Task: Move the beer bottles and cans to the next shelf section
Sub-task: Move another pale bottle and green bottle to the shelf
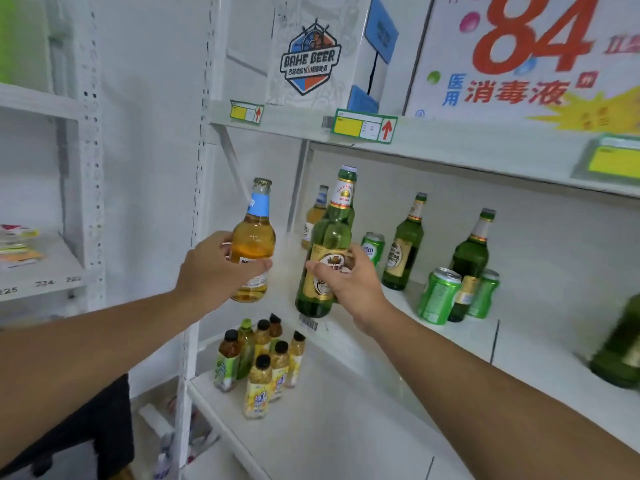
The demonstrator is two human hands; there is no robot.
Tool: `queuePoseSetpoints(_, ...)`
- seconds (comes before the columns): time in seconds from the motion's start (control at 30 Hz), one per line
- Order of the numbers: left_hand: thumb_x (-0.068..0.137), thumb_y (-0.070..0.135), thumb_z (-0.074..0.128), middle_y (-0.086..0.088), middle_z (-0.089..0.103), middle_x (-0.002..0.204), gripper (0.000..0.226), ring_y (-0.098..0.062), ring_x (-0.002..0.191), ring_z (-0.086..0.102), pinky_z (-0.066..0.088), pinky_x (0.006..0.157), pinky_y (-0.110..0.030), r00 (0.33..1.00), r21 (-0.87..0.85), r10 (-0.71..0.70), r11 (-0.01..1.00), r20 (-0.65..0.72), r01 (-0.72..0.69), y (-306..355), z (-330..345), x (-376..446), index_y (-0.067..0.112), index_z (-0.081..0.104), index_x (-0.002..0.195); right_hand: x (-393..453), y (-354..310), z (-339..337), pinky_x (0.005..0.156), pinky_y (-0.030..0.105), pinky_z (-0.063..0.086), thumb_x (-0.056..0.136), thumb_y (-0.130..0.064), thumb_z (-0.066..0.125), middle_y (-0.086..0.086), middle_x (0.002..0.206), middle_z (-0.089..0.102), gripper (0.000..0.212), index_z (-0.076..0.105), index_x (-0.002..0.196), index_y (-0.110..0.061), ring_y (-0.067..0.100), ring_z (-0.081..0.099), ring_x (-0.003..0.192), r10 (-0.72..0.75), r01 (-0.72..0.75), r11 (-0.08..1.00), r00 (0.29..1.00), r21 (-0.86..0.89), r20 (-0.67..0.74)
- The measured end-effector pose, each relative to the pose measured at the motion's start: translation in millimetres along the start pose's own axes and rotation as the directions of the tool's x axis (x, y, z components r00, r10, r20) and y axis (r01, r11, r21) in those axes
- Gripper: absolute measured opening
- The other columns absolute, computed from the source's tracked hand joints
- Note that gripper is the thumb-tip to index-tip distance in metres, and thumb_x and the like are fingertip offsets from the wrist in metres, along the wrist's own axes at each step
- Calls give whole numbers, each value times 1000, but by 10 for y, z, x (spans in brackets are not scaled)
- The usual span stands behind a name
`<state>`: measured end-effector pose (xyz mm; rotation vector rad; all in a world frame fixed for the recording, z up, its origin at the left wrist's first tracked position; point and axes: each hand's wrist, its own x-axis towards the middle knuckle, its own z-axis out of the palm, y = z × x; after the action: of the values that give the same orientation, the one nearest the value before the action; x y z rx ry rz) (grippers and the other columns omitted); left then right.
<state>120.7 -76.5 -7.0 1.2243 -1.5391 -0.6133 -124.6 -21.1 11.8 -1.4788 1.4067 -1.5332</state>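
Observation:
My left hand (211, 268) grips a clear bottle of amber beer with a blue neck label (254, 237), held up in front of the shelf's left end. My right hand (349, 285) holds a green bottle with a gold label (329, 244), tilted slightly, just off the front edge of the white middle shelf (519, 344). On that shelf stand another amber bottle (315, 216) at the back left, two green bottles (405, 244) (472, 258), and three green cans (373, 247) (439, 296) (485, 292). A blurred green bottle (620, 344) shows at the right edge.
Several yellow tea bottles (259, 362) stand on the lower shelf (329, 427). Above, a Bahe Beer carton (311, 53) and an "84" disinfectant box (533, 53) sit on the top shelf. A separate white rack (45, 268) with small packets stands to the left.

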Motion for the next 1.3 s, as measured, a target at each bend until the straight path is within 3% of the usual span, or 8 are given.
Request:
queuePoseSetpoints(0.17, 63, 73, 89, 9, 78, 108, 72, -18, 99, 75, 62, 91, -45, 997, -5, 25, 1000, 71, -24, 196, 140, -317, 31, 71, 119, -582, -191, -237, 93, 45, 65, 78, -29, 97, -5, 116, 76, 58, 61, 124, -29, 13, 76, 104, 69, -71, 997, 993, -16, -97)
queuePoseSetpoints(0.27, 71, 65, 92, 6, 80, 106, 59, -21, 99, 75, 61, 92, -47, 993, -22, 42, 999, 106, -40, 388, 269, -522, 29, 73, 115, -892, -306, -494, 92, 46, 66, 76, -33, 97, -4, 118, 75, 68, 59, 132, -26, 15, 75, 107, 90, -99, 994, 984, -47, -156)
queuePoseSetpoints(0.43, 72, 61, 94, 14, 79, 100, 44, -18, 99, 76, 61, 93, -45, 971, -71, 78, 995, 225, -63, 729, 590, -924, 36, 69, 98, -1373, -400, -1172, 91, 45, 66, 76, -37, 97, -4, 115, 76, 62, 61, 125, -30, 17, 76, 105, 65, -102, 986, 964, -136, -256)
queuePoseSetpoints(0.73, 67, 51, 100, 16, 82, 93, 49, -10, 95, 78, 63, 92, -42, 891, -239, 193, 966, 411, -99, 1608, 1524, -1684, 36, 71, 103, -2205, -431, -2586, 95, 49, 64, 73, -39, 98, -4, 117, 74, 65, 59, 124, -31, 19, 74, 110, 71, -167, 967, 904, -194, -422)
queuePoseSetpoints(1.03, 70, 38, 102, 9, 84, 97, 43, -14, 93, 80, 65, 93, -44, 853, -337, 232, 939, 468, -70, 2445, 2516, -2391, 30, 74, 102, -2799, -329, -3666, 93, 40, 64, 72, -33, 99, -5, 112, 77, 63, 62, 124, -28, 15, 76, 105, 38, -154, 974, 834, -165, -551)
queuePoseSetpoints(1.3, 70, 39, 101, 8, 83, 98, 46, -13, 92, 80, 66, 90, -41, 854, -308, 219, 948, 472, -73, 2659, 2923, -2496, 28, 74, 105, -2774, -172, -4018, 90, 37, 63, 78, -35, 95, -7, 114, 74, 60, 60, 127, -31, 12, 72, 104, 34, -162, 975, 782, -151, -623)
